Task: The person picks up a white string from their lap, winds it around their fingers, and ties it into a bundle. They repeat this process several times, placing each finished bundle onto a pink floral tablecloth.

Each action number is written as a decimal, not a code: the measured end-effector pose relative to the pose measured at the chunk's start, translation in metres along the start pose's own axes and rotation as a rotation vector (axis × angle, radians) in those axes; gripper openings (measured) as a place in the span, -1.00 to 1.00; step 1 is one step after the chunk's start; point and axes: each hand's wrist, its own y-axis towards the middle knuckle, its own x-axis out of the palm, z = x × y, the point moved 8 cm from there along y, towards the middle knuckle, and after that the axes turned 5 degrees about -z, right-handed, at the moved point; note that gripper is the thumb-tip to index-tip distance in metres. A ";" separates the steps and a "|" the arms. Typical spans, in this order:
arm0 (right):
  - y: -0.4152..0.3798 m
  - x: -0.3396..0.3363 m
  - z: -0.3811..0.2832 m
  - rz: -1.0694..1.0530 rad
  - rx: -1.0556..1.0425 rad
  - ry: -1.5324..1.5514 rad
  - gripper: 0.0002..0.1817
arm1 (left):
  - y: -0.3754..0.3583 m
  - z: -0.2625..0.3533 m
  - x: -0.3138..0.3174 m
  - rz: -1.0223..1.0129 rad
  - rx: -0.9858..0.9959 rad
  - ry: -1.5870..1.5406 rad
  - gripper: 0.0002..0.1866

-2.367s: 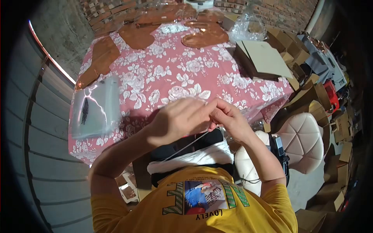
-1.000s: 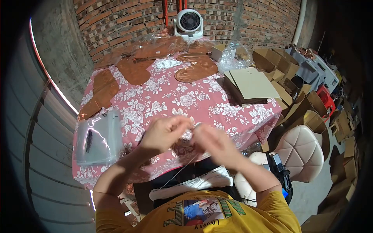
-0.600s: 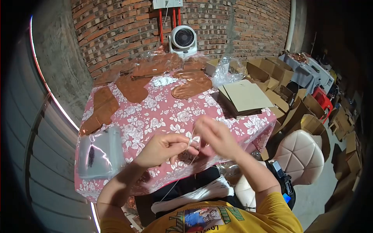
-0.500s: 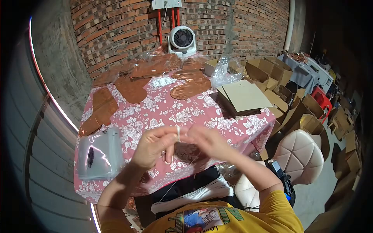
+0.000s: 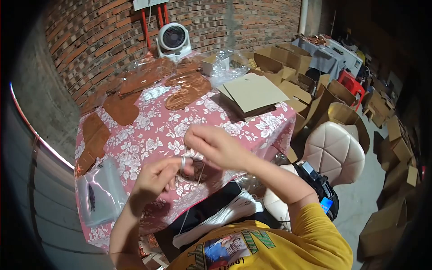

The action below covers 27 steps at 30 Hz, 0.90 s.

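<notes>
- Head view: your left hand (image 5: 155, 177) is pinching a thin white strip (image 5: 199, 173) over the tabletop's (image 5: 153, 130) near edge.
- Your right hand (image 5: 211, 144) is gripping the strip's upper end.

My table (image 5: 153, 135) in its pink floral cloth, copper foil shapes (image 5: 121, 108), cardboard sheets (image 5: 254, 92), clear bag (image 5: 96, 195), small fan (image 5: 173, 38) on it

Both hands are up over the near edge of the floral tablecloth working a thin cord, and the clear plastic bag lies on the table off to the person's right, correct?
Not quite: the clear plastic bag lies to the person's left, at the table's near-left corner, as the head view shows. The rest holds: the left hand and right hand are over the near edge of the floral tablecloth, working a thin cord.
</notes>
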 end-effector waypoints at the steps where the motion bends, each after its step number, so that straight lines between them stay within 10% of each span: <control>1: -0.003 0.005 0.012 0.011 0.004 -0.002 -0.76 | -0.004 0.004 0.010 -0.129 -0.002 -0.214 -0.58; 4: -0.017 0.045 0.011 -0.148 -0.077 0.101 -0.75 | -0.004 0.008 -0.013 0.075 0.235 -0.432 -0.37; 7: -0.011 0.032 -0.026 -0.147 -0.115 0.112 -0.75 | 0.002 -0.011 -0.024 0.167 0.050 0.197 -0.30; 10: 0.010 -0.012 0.000 0.061 -0.068 0.009 -0.73 | 0.001 -0.012 -0.001 -0.130 -0.028 -0.173 -0.27; 13: -0.001 0.020 0.022 0.008 -0.071 -0.169 -0.76 | -0.005 -0.005 -0.012 0.060 0.187 -0.556 -0.21; 16: -0.003 0.029 0.003 -0.080 -0.111 -0.158 -0.78 | 0.000 -0.011 -0.024 0.197 0.057 0.284 -0.19; 20: 0.015 0.002 0.020 -0.036 -0.091 -0.243 -0.77 | -0.007 -0.006 -0.007 -0.124 0.206 -0.559 -0.18; 22: -0.001 0.038 0.020 -0.131 -0.096 -0.187 -0.78 | -0.001 0.002 -0.016 0.184 0.235 -0.557 -0.17; 25: 0.006 0.022 -0.015 -0.112 -0.169 -0.169 -0.79 | 0.002 -0.040 -0.020 -0.082 0.013 0.066 -0.08; 27: 0.017 -0.005 -0.010 0.025 -0.204 -0.250 -0.78 | -0.003 -0.020 0.000 -0.072 0.048 -0.275 -0.08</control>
